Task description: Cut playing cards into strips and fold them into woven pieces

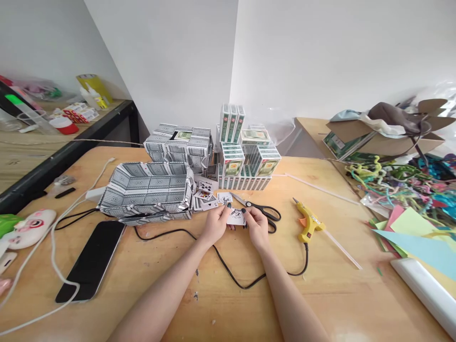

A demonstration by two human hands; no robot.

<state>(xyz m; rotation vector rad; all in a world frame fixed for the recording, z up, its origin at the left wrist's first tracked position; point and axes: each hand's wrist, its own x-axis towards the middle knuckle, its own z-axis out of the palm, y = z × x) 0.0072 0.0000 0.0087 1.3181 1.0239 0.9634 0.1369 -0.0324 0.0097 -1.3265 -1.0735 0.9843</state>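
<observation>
My left hand (216, 223) and my right hand (257, 227) meet over the middle of the wooden table (228, 304), both pinching one playing card (236, 217) between thumb and fingers. A few loose cards (210, 195) lie just beyond them. Black-handled scissors (261, 210) rest right behind my right hand. A long boat-like shape made of folded cards (147, 192) lies to the left of my hands.
A yellow glue gun (309, 222) lies to the right, its black cord (231, 275) looping under my forearms. Stacked card boxes (249, 156) and folded card blocks (181, 145) stand at the back. A dark phone (93, 259), white cable and pig-shaped toy (30, 228) lie left; coloured paper (416, 232) and pipe cleaners right.
</observation>
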